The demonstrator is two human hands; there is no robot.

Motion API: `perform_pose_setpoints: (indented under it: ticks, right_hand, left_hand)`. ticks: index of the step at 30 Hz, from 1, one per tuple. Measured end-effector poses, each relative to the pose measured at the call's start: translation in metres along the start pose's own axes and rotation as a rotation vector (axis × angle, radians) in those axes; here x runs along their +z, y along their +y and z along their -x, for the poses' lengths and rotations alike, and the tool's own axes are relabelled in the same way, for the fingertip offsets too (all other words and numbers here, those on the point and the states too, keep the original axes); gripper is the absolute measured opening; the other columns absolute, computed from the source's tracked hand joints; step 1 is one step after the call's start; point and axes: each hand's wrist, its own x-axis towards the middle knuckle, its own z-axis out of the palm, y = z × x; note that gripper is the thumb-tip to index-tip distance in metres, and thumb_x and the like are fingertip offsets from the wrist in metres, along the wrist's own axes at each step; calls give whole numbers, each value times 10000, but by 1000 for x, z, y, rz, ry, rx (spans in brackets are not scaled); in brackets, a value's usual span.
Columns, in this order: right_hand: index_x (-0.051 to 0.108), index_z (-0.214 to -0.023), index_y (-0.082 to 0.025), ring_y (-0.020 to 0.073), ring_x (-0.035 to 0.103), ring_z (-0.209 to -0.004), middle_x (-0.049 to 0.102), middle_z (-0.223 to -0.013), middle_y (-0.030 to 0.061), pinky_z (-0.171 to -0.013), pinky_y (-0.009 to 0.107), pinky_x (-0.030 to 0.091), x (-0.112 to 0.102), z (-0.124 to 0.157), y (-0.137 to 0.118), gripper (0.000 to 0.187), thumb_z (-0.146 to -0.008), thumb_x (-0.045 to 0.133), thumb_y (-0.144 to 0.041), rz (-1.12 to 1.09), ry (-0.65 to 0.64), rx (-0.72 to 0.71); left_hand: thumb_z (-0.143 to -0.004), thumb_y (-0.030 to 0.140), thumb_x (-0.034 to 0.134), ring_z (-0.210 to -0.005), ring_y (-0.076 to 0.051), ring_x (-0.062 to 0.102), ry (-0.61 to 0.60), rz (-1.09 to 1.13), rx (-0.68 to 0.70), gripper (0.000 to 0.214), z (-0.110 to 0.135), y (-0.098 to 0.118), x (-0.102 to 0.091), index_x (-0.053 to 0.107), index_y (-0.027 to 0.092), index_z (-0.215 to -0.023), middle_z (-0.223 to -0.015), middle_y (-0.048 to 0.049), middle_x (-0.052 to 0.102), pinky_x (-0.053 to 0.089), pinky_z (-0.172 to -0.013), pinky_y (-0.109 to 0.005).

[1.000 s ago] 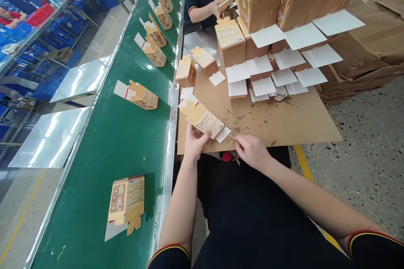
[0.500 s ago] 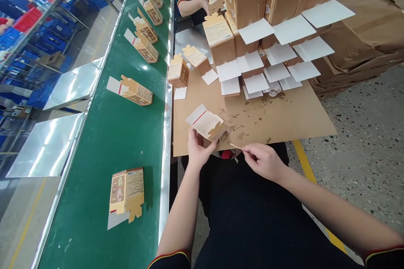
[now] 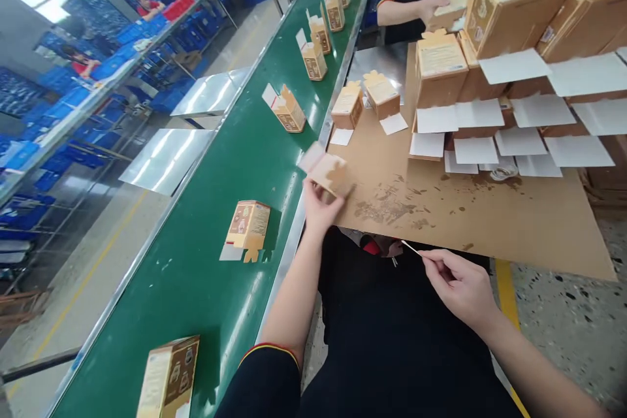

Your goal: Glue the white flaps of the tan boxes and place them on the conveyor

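Observation:
My left hand is closed around a small cardboard box, slightly blurred, with a pale flap sticking out to the upper left. The box is over the table's left edge, beside the green conveyor belt. A thin cotton swab is pinched in my right hand, its white tip pointing left, just off the front edge of the brown cardboard sheet. Dark wet-looking spots mark the sheet between my hands.
Stacked cartons with white flaps fill the table's right side. Two small boxes stand at its far left. More boxes sit along the belt. Across the table, a co-worker's hand touches a carton.
The view has turned left. My left hand has carried the box leftward from above the cardboard sheet towards the belt. My right hand still holds the swab.

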Motion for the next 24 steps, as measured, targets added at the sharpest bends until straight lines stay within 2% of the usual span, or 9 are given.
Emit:
perform_pose_setpoints:
  ticks: [3, 6, 8, 11, 13, 16, 18, 20, 24]
  right_hand:
    - [833, -972, -261, 139, 599, -494, 643, -625, -25, -499, 264, 529, -4, -4, 2, 178, -1065, 682, -265, -7, 29, 18]
    - [835, -958, -260, 136, 604, -491, 653, -629, -25, -497, 257, 533, -5, -8, 3, 173, -1060, 697, -275, -18, 74, 7]
    - [834, -963, -262, 132, 606, -494, 654, -632, -29, -503, 252, 533, -8, -10, 3, 161, -1054, 702, -260, -12, 104, -5]
    - [822, -960, -263, 126, 616, -510, 652, -648, -34, -525, 243, 536, -18, -7, 5, 147, -1045, 705, -235, 30, 153, 2]
    - [809, -953, -258, 122, 618, -511, 652, -654, -36, -536, 240, 537, -27, -3, 8, 135, -1042, 711, -231, 66, 194, 20]
    - [811, -957, -254, 122, 612, -502, 647, -646, -33, -521, 243, 524, -35, -1, 11, 128, -1045, 717, -245, 92, 233, 37]
    - [822, -964, -252, 126, 614, -508, 648, -649, -28, -515, 246, 518, -36, -6, 10, 136, -1049, 715, -254, 89, 239, 39]
    - [830, -963, -249, 128, 608, -514, 643, -649, -24, -514, 249, 513, -35, -12, 6, 153, -1056, 709, -263, 74, 229, 43]
    - [839, -941, -240, 129, 595, -509, 635, -641, -16, -504, 251, 510, -36, -22, -2, 190, -1067, 712, -304, 30, 223, 52]
  left_hand:
    - [-643, 186, 1012, -1368, -297, 718, 294, -57, 42, 845, -48, -1, -57, 488, 280, -1300, -1479, -121, 654, 587, -1176, -433]
    - [-645, 151, 971, -1378, -315, 718, 420, -212, -36, 845, -86, -8, -98, 464, 250, -1314, -1451, -139, 652, 564, -1214, -477]
    - [-644, 152, 962, -1511, -359, 630, 434, -312, -48, 918, -97, -10, -108, 447, 223, -1401, -1540, -194, 593, 474, -1308, -529]
    - [-648, 189, 974, -1741, -411, 316, 528, -456, 148, 1129, -90, -7, -99, 361, 179, -1596, -1739, -280, 371, 221, -1445, -559]
    - [-700, 195, 934, -1774, -401, 217, 527, -491, 331, 1105, -80, -1, -76, 363, 181, -1645, -1776, -266, 320, 122, -1467, -559]
    - [-804, 161, 802, -1725, -375, 337, 153, -381, 452, 754, -75, 8, -17, 581, 232, -1521, -1678, -185, 504, 138, -1470, -563]
    - [-837, 140, 734, -1668, -371, 435, -192, -282, 427, 554, -82, 8, 35, 715, 261, -1377, -1571, -146, 632, 176, -1465, -570]
    - [-823, 116, 720, -1642, -377, 475, -424, -228, 374, 522, -96, 4, 86, 773, 269, -1319, -1533, -131, 691, 196, -1459, -583]
    - [-829, 113, 742, -1697, -426, 407, -569, -363, 232, 538, -122, -10, 154, 781, 230, -1353, -1614, -176, 673, 122, -1445, -647]
